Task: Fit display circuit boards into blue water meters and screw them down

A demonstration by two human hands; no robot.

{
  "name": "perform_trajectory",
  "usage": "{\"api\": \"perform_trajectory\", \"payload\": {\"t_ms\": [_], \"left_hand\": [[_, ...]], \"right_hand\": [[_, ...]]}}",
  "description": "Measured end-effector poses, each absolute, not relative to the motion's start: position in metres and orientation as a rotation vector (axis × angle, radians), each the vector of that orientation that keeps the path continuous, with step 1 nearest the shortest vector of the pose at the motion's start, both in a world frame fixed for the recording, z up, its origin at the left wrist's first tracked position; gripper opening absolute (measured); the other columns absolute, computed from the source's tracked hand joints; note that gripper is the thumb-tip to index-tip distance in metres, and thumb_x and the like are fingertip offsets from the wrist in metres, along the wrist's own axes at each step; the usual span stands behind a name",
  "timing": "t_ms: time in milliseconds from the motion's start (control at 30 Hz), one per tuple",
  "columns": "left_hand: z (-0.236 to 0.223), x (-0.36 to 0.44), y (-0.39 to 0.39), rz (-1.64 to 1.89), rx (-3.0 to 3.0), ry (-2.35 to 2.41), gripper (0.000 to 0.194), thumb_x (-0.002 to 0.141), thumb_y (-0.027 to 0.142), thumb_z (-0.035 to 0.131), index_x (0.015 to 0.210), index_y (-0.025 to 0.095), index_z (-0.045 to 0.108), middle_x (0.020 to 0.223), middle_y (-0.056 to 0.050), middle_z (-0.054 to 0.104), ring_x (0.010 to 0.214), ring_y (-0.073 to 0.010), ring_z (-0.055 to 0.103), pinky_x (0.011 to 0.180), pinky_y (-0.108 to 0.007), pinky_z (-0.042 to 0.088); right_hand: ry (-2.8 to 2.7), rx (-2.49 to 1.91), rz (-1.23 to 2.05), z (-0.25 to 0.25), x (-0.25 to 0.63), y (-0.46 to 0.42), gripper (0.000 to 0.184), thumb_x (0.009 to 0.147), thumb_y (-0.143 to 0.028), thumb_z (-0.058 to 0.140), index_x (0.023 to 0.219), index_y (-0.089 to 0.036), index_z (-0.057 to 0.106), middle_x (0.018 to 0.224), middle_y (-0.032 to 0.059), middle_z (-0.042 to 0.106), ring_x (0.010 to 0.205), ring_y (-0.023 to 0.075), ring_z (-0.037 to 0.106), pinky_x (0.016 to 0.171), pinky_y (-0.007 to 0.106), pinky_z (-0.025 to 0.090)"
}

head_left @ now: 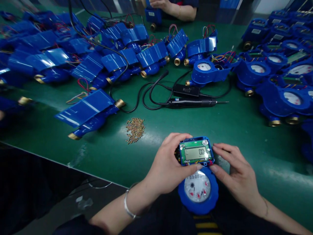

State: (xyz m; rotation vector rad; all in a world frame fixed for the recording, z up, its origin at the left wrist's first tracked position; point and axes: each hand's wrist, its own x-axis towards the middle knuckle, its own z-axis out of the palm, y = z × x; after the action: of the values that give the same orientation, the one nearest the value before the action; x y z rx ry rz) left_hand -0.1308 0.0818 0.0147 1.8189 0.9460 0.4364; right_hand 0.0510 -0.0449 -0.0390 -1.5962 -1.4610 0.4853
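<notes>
A blue water meter (214, 192) lies at the near edge of the green table, its round dial facing up. At its far end sits a green circuit board (195, 142) with a small display reading 0.0. My left hand (168, 163) is wrapped round the board end from the left, the thumb lying across the join above the dial. Thumb and fingertips of my right hand (234, 173) touch the right side of the board end, near red wires. A pile of small brass-coloured screws (135, 130) lies beyond my left hand.
A black electric screwdriver (192, 102) with its cable and a black box (187, 90) lies ahead. Another meter (85, 111) rests at left. Several blue meters crowd the far left, and more stand at right (276, 94). Across the table, a person's hand (161, 4) touches a meter.
</notes>
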Motion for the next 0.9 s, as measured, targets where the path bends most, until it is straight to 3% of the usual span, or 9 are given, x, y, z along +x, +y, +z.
{"api": "perform_trajectory", "payload": {"t_ms": [200, 400, 600, 733, 900], "left_hand": [[0.013, -0.131, 0.082, 0.452, 1.844, 0.936, 0.058, 0.064, 0.025, 0.082, 0.115, 0.024, 0.054, 0.115, -0.004, 0.056, 0.108, -0.0223, 0.056, 0.095, -0.043, 0.046], [0.013, -0.131, 0.082, 0.454, 1.854, 0.932, 0.058, 0.065, 0.026, 0.082, 0.115, 0.024, 0.054, 0.113, -0.004, 0.056, 0.106, -0.0218, 0.056, 0.093, -0.042, 0.047], [0.013, -0.132, 0.085, 0.454, 1.887, 0.886, 0.059, 0.065, 0.024, 0.082, 0.116, 0.025, 0.053, 0.112, -0.003, 0.056, 0.106, -0.0206, 0.056, 0.092, -0.039, 0.047], [0.014, -0.132, 0.087, 0.442, 1.925, 0.868, 0.059, 0.065, 0.027, 0.083, 0.116, 0.025, 0.053, 0.111, -0.003, 0.057, 0.105, -0.0215, 0.056, 0.090, -0.040, 0.047], [0.015, -0.131, 0.088, 0.425, 1.926, 0.879, 0.058, 0.064, 0.028, 0.083, 0.114, 0.023, 0.054, 0.111, -0.003, 0.057, 0.105, -0.0220, 0.056, 0.090, -0.041, 0.047]], "right_hand": [[-1.452, -1.527, 0.076, -0.032, 0.048, -0.049, 0.043, 0.083, -0.022, 0.072, 0.123, -0.033, 0.061, 0.106, 0.0048, 0.058, 0.095, 0.0229, 0.053, 0.081, 0.041, 0.043], [-1.670, -1.609, 0.070, -0.021, 0.053, -0.036, 0.054, 0.085, -0.028, 0.071, 0.134, -0.037, 0.050, 0.118, 0.0063, 0.053, 0.102, 0.0263, 0.049, 0.085, 0.043, 0.041], [-1.926, -1.488, 0.153, -0.021, 0.077, -0.015, 0.068, 0.086, -0.040, 0.068, 0.145, -0.035, 0.034, 0.138, 0.0079, 0.041, 0.120, 0.0288, 0.043, 0.098, 0.047, 0.038], [-2.042, -1.362, 0.421, -0.017, 0.093, 0.004, 0.080, 0.085, -0.046, 0.068, 0.149, -0.033, 0.023, 0.147, 0.0070, 0.035, 0.130, 0.0277, 0.037, 0.107, 0.046, 0.035], [-2.091, -1.201, 0.722, -0.016, 0.103, 0.029, 0.090, 0.079, -0.057, 0.070, 0.150, -0.031, 0.021, 0.150, 0.0065, 0.031, 0.137, 0.0256, 0.032, 0.112, 0.045, 0.033]]}}
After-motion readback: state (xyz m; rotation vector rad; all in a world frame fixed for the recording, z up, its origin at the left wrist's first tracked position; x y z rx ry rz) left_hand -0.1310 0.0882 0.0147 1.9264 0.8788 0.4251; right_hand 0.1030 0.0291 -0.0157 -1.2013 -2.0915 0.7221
